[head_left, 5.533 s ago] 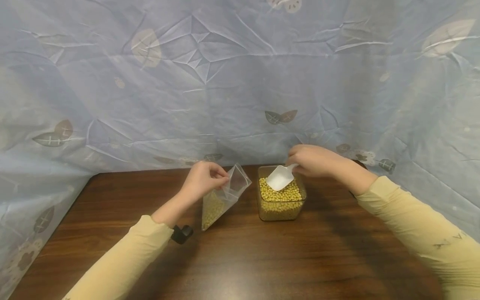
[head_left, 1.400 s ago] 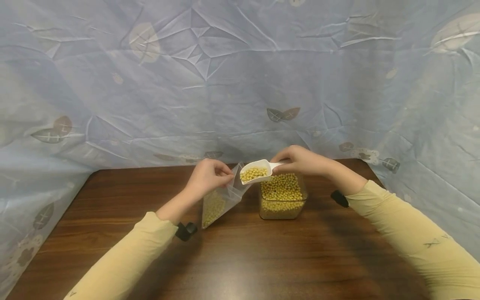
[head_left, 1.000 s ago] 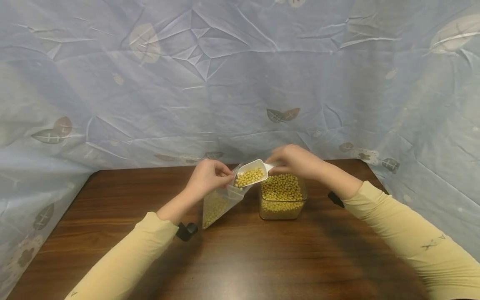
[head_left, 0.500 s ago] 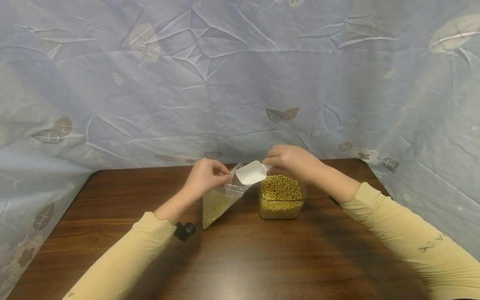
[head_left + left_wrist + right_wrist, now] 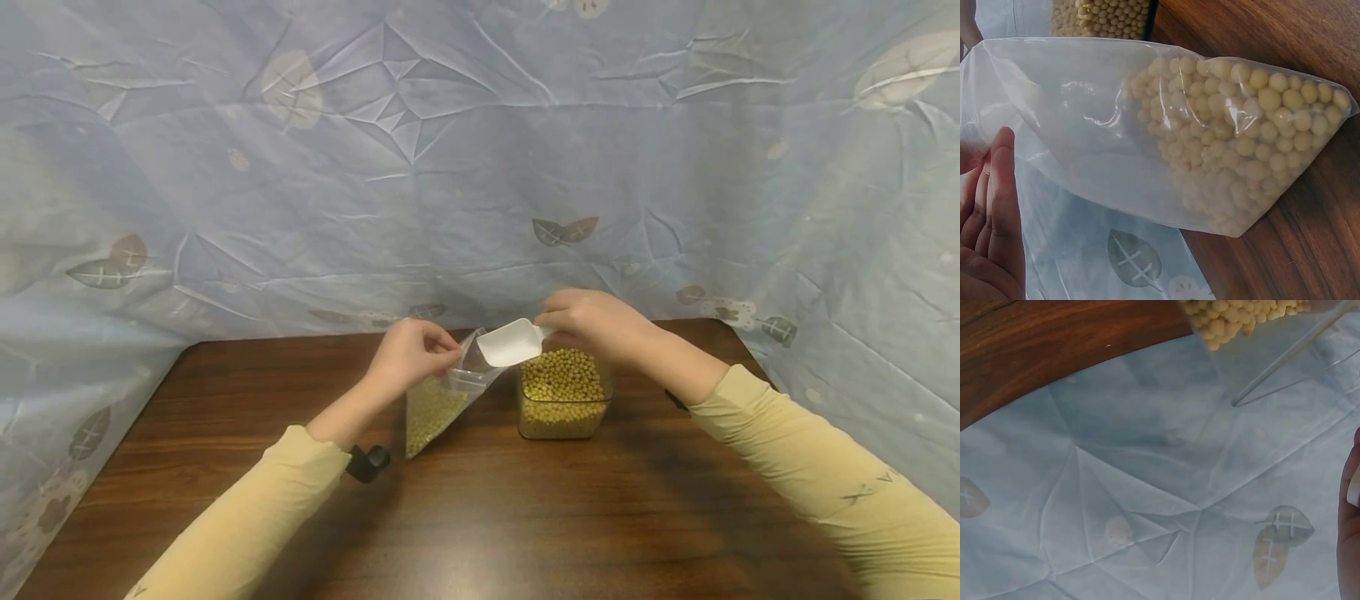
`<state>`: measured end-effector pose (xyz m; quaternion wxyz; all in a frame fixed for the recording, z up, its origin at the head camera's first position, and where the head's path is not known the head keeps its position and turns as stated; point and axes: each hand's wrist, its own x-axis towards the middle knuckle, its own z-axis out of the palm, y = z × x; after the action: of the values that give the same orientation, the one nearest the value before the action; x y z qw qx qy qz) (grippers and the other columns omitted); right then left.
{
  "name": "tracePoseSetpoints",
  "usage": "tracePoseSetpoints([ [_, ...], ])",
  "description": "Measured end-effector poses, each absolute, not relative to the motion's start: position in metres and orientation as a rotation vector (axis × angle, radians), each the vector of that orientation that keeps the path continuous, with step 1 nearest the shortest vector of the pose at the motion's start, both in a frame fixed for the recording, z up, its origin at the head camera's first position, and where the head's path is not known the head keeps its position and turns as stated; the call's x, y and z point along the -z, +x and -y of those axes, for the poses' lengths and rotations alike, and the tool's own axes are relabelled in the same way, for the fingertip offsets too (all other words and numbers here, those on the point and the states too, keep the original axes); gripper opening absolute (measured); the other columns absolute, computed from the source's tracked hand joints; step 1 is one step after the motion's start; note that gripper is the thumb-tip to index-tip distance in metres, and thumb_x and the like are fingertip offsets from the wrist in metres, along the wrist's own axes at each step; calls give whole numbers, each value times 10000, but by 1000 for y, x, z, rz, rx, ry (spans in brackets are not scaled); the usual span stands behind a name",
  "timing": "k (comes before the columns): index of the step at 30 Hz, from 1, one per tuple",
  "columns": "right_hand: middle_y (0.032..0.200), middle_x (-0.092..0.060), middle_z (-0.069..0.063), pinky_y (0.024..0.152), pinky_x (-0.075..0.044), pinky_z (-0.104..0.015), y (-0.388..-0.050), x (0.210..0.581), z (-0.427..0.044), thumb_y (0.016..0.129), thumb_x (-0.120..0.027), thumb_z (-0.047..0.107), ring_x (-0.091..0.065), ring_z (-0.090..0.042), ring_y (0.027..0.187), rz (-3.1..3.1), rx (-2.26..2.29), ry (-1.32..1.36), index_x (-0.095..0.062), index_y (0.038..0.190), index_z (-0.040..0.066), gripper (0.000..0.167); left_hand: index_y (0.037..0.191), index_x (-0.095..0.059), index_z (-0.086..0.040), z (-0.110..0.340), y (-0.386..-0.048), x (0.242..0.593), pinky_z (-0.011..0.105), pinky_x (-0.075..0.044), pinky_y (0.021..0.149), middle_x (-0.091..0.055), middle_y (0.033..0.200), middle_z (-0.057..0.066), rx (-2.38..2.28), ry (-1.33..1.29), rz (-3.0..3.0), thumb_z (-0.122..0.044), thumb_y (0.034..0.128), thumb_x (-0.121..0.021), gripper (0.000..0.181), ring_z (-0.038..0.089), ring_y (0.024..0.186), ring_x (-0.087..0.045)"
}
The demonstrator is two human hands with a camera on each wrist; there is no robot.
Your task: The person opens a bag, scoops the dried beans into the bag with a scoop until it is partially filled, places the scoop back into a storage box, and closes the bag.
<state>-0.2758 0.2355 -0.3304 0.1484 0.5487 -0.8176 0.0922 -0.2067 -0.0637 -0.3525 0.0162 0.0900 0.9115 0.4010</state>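
Observation:
My left hand (image 5: 411, 352) pinches the rim of a clear plastic bag (image 5: 474, 383) between thumb and fingers. Round yellow soybeans (image 5: 1260, 125) fill the bag's lower part, and its bottom corner touches the table. My right hand (image 5: 592, 321) grips the handle of a white scoop (image 5: 512, 342), tilted toward the bag's mouth; no beans show in it. Beneath the right hand stands a clear square container (image 5: 562, 429) with more soybeans (image 5: 562, 375). Only the edge of the right hand shows in the right wrist view.
The dark wooden table (image 5: 480, 517) stretches toward the front. A pale blue patterned cloth (image 5: 450, 208) hangs along the back and both sides. A black strap piece (image 5: 367, 463) sticks out at the left wrist.
The right hand has carried the scoop from the container to the bag's mouth and tipped it. The beans in it have gone, and it has since drawn back slightly. The left hand stays put.

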Motion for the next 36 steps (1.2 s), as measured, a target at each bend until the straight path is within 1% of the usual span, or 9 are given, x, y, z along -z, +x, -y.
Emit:
tracePoseSetpoints([
  [4, 953, -735, -73, 807, -614, -384, -277, 328, -241, 815, -901, 115, -699, -238, 875, 2378, -263, 1569, -794, 1016, 54, 236, 979, -821, -40, 64, -207, 353, 245, -542, 594, -825, 877, 110, -1246, 282, -2835, -148, 953, -788, 116, 219, 705, -780],
  [6, 984, -750, -89, 849, -619, -400, -277, 327, -243, 809, -901, 106, -715, -254, 920, 2389, -256, 1566, -795, 1037, 40, 260, 977, -821, -41, 64, -207, 354, 245, -546, 598, -825, 877, 108, -1245, 284, -2837, -145, 950, -788, 112, 183, 688, -769],
  [9, 1000, -759, -96, 874, -619, -410, -278, 325, -248, 810, -898, 93, -721, -266, 946, 2419, -240, 1551, -798, 1056, 34, 272, 976, -823, -47, 63, -205, 354, 245, -546, 601, -825, 877, 106, -1244, 283, -2836, -144, 948, -790, 107, 159, 679, -762],
  [16, 1023, -761, -136, 898, -622, -433, -282, 319, -259, 807, -879, 7, -725, -304, 968, 2471, -216, 1486, -796, 1075, -4, 280, 981, -819, -40, 64, -206, 355, 246, -554, 612, -827, 890, 118, -1262, 281, -2826, -129, 948, -778, 104, 163, 690, -772],
  [18, 1015, -756, -143, 900, -623, -438, -283, 317, -262, 810, -877, 2, -725, -309, 962, 2474, -220, 1476, -795, 1073, -17, 277, 984, -818, -39, 64, -205, 355, 244, -556, 620, -827, 897, 122, -1269, 271, -2820, -124, 946, -778, 102, 162, 695, -773],
  [25, 1022, -749, -158, 977, -603, -499, -287, 314, -275, 839, -852, -2, -726, -331, 978, 2483, -207, 1470, -788, 1070, -29, 241, 984, -820, -44, 66, -206, 356, 240, -544, 616, -827, 893, 114, -1262, 266, -2836, -134, 947, -785, 103, 140, 680, -757],
  [29, 1029, -749, -175, 948, -607, -503, -286, 314, -280, 835, -847, -14, -726, -349, 985, 2485, -179, 1474, -788, 1073, -35, 247, 981, -821, -43, 66, -207, 355, 243, -540, 609, -827, 889, 114, -1265, 275, -2840, -135, 949, -783, 105, 133, 672, -753],
  [36, 1007, -732, -114, 887, -614, -434, -286, 320, -284, 853, -829, 10, -709, -286, 969, 2514, -92, 1513, -806, 1088, 18, 236, 981, -824, -51, 66, -207, 355, 242, -527, 601, -828, 883, 110, -1258, 271, -2839, -136, 950, -784, 98, 130, 664, -748],
])
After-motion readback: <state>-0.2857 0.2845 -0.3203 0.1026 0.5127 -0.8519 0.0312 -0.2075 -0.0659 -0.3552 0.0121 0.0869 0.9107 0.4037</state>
